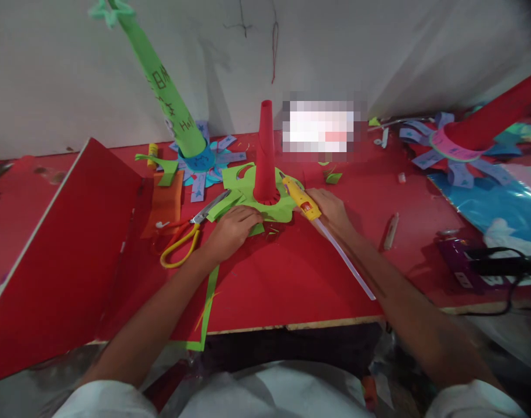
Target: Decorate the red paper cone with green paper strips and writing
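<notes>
A red paper cone (266, 154) stands upright on a light green paper base (285, 213) in the middle of the red table. My right hand (328, 212) is closed round a yellow glue gun (302, 199), whose nozzle points at the cone's lower right side. A long clear glue stick (346, 258) trails from its rear. My left hand (235, 229) rests at the front left edge of the green base, fingers bent over green paper; whether it grips any is hidden. Scissors with yellow and red handles (180, 247) lie just left of that hand.
A tall green paper tube (165, 96) rises from a blue-purple base at the back left. A red board (73, 255) leans at the left. On the right lie a marker (391, 231), a purple box (469, 267) with black cable, and another red tube (504, 113).
</notes>
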The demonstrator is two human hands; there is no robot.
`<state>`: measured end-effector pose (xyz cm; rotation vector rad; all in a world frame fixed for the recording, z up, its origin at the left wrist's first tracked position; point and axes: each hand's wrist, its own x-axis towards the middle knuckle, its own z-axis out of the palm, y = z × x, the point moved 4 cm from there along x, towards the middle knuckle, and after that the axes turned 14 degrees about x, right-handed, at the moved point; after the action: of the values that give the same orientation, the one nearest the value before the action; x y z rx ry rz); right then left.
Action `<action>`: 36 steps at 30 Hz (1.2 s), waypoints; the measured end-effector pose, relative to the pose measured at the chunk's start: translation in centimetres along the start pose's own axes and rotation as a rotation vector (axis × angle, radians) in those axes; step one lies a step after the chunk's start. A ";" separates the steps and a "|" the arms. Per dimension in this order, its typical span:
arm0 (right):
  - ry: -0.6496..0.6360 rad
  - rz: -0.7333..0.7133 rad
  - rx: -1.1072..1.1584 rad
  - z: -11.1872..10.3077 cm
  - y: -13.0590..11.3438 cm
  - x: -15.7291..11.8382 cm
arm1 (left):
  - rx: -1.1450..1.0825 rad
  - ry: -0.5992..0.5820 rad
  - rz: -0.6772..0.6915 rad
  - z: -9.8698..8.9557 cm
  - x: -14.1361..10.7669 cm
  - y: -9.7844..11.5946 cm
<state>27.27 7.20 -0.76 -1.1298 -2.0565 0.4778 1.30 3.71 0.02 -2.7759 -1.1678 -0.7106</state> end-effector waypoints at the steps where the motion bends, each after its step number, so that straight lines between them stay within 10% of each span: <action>1: -0.013 -0.004 0.016 0.0 -0.1 0.0 | 0.000 0.007 -0.036 0.1 0.0 -0.1; 10: -0.198 -0.026 0.111 -0.1 -1.7 0.2 | 0.025 0.081 -0.239 -2.0 0.2 -0.5; 17: -0.222 0.062 0.116 -0.5 -1.5 0.1 | 0.314 -0.237 -0.132 -2.0 0.6 0.5; 22: -0.218 -0.005 0.077 -1.4 -1.8 0.3 | 0.397 -0.242 -0.107 -1.4 0.5 0.9; 36: -0.222 -0.041 0.014 -1.7 -2.3 0.4 | 0.067 -0.338 -0.310 -0.5 -0.2 0.1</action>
<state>27.07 6.26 1.97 -1.0640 -2.2582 0.6204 1.06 3.36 0.40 -2.7596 -1.6714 -0.2079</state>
